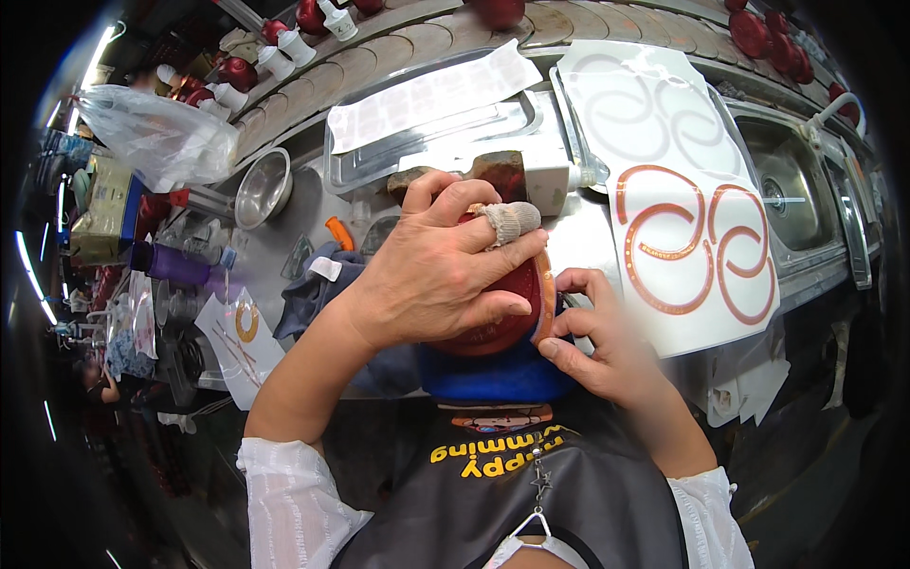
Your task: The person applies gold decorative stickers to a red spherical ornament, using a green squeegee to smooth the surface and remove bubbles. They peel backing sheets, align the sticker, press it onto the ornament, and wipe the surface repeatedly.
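A round, glossy red vessel (487, 334) rests on a blue support (490, 377) right in front of my body. Across its top lies my left hand (434, 267), gripping it with fingers spread; one finger wears a knitted fabric finger cover (517, 220). Along the vessel's right edge curves an orange-gold decal strip (546, 291). My right hand (601, 341) has thumb and fingertips on the strip's lower end, at the vessel's side. To the right, a white sheet (668, 334) bears curved orange decals (668, 309). My left hand hides much of the vessel.
A metal sink (771, 178) is at the right. Behind are a clear tray (341, 171) with a white decal strip (434, 99) and a slatted conveyor (405, 50). A steel bowl (264, 188), grey cloth (320, 277) and orange-handled tool (340, 233) lie left.
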Demonstrator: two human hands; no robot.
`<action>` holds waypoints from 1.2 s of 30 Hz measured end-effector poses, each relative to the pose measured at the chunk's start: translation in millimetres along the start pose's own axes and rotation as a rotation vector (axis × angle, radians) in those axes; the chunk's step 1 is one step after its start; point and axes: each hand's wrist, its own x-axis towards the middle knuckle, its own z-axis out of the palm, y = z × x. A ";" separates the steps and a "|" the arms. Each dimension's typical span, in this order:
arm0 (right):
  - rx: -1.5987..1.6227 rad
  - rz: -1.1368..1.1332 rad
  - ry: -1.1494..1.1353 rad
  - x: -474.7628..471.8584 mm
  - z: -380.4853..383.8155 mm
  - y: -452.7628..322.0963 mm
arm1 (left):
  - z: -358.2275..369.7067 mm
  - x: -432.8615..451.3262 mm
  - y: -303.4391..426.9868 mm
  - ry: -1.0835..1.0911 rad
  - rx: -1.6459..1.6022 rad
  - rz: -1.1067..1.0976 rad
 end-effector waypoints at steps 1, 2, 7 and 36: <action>0.003 0.010 -0.005 -1.0 1.1 -0.8 | -0.2 0.3 0.6 0.004 -0.001 0.005; -0.019 -0.007 0.001 -1.9 2.0 -1.5 | 0.0 1.0 1.8 0.003 -0.002 0.012; -0.094 -0.013 0.000 -7.9 5.7 -4.2 | 2.3 3.4 13.5 0.002 -0.120 0.051; -0.159 -0.081 0.077 -14.6 26.2 -3.7 | 3.4 -2.4 18.9 0.007 -0.034 0.011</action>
